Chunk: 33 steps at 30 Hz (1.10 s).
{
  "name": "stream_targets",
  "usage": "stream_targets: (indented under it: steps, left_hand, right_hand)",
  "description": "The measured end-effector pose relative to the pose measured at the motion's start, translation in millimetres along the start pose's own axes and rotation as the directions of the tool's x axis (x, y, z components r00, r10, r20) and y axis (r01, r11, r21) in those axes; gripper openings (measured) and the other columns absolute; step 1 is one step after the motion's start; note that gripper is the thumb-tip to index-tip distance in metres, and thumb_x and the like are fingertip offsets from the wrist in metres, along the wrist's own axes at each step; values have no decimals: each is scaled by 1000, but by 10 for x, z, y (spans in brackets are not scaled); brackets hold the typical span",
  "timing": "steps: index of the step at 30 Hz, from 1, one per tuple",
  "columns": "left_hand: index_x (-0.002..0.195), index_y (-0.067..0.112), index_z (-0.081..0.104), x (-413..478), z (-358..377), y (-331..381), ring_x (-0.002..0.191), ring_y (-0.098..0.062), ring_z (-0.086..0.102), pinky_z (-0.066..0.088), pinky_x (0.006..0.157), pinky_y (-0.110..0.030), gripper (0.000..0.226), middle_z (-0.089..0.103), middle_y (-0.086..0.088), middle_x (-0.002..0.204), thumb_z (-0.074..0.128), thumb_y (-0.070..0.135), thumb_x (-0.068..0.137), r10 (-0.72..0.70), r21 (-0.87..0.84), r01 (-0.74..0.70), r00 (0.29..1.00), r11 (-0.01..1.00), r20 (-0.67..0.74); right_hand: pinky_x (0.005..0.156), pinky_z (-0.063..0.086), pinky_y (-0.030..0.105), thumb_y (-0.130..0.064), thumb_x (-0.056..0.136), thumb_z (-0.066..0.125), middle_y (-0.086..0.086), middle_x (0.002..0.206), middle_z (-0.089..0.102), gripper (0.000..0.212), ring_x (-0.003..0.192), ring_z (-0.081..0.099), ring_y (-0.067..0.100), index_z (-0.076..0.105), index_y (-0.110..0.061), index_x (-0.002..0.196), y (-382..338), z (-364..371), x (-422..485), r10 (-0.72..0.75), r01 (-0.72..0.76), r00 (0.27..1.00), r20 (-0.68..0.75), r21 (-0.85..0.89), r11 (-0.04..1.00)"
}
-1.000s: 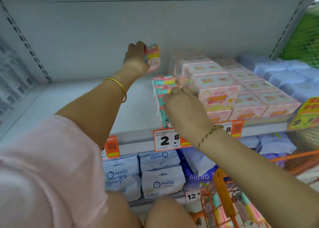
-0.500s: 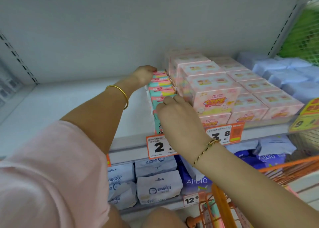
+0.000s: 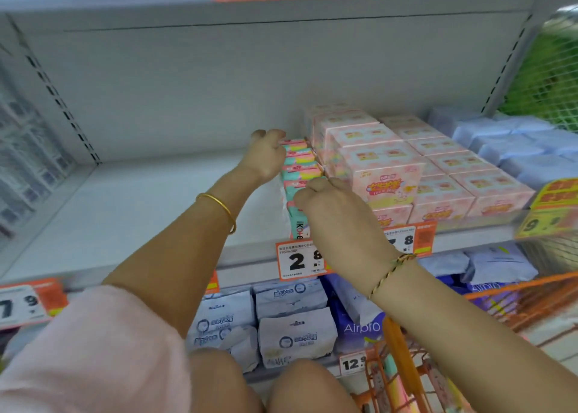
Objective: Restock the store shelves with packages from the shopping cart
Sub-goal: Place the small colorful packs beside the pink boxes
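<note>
Sleeve (image 3: 93,350): pale pink cloth at the lower left of the frame, soft and blurred.
Shelf (image 3: 134,212): flat white board, bare across the left half of the frame. A slotted upright stands at its far left corner and a plain white wall closes the back. The open room lies left of the hands.
Left hand (image 3: 266,158): at the centre of the frame, with the palm against the left side of the packs. The fingers curl over the far end of the row and hold it. A thin gold bangle (image 3: 219,209) sits on the forearm.
Packs (image 3: 300,165): small soft wrapped packs banded teal, pink and yellow. They stand on edge in one row running from the shelf's front lip toward the back wall. The row lies between the two hands, and its right side touches the boxes.
Right hand (image 3: 331,206): just right of centre, over the near end of the row, with the fingers curled down onto the front packs. The fingertips are hidden, so how firmly it grips cannot be told.
Tag (image 3: 297,261): orange-edged price card on the front lip below the packs, partly covered by the right wrist.
Boxes (image 3: 384,169): glossy pink cartons with square edges, stacked two high in rows right of the packs.
Blue packs (image 3: 516,150): pale blue soft bundles at the far right of the shelf, blurred.
Cart (image 3: 531,300): orange wire basket at the lower right.
</note>
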<state>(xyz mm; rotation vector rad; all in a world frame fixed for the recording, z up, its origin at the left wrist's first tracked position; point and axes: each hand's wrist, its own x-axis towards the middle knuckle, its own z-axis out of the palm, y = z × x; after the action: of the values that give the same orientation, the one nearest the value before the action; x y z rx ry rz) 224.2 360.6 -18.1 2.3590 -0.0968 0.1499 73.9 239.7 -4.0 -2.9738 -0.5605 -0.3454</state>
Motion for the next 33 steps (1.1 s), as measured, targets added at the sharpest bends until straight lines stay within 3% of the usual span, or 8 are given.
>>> stream_targets:
  steps: [4,9,13,18,21,25,27,33]
  left_hand:
    - [137,9,43,-678,-19,189,139,-24,24,20,108,-19,46,24,-16,148,37,4,91,220,2,-221,971,975,-94]
    - [119,3,56,-1688,332,513,127,-29,39,24,107,-23,46,43,-18,135,38,10,77,538,22,-551,805,834,-250]
    - [116,3,59,-2189,888,792,120,-33,46,35,100,-34,46,47,-19,133,37,11,76,697,-2,-697,717,717,-25]
    - [111,3,61,-2294,1496,1062,112,-39,51,49,86,-45,47,50,-20,129,29,18,80,733,3,-765,619,644,281]
    - [110,2,61,-2268,1656,1053,113,-39,50,48,85,-47,37,49,-19,130,39,5,81,712,-20,-737,646,676,276]
    - [108,4,62,-2196,1688,1006,111,-30,50,44,85,-37,39,49,-13,124,38,0,77,659,-142,-644,739,752,137]
    - [104,3,63,-2160,1696,994,102,-26,53,43,86,-36,40,51,-12,115,37,-2,74,627,-230,-597,774,769,90]
    - [100,1,63,-2127,1715,948,90,-19,52,43,82,-29,36,50,-12,107,40,-5,74,570,-310,-533,820,788,39]
  right_hand:
    - [91,44,35,7,84,44,5,130,46,57,120,41,26,46,-19,135,80,-187,-365,-24,25,999,-21,58,998]
    - [85,46,39,-6,89,48,6,118,59,37,111,53,28,58,-22,121,570,-373,-1050,69,-69,998,12,54,996]
    - [84,43,36,-8,90,49,11,111,67,27,106,59,30,66,-15,111,1262,-299,-1499,269,-272,962,53,75,959]
    - [81,48,43,-8,94,45,24,108,63,25,100,58,40,66,1,105,1794,105,-1800,426,-448,792,438,-57,892]
    - [62,37,38,-9,94,43,22,73,55,27,77,50,44,58,6,77,1715,387,-1861,372,-444,714,592,-28,896]
    - [69,47,43,-25,94,52,23,90,66,36,77,62,36,64,9,98,1341,774,-1837,206,-413,736,645,186,892]
    - [63,47,39,-35,93,53,20,83,62,45,64,58,28,62,8,102,1171,983,-1820,179,-446,714,677,242,862]
    - [90,48,40,-43,90,53,17,110,61,45,98,57,29,61,-3,110,924,1456,-1724,215,-473,722,658,242,847]
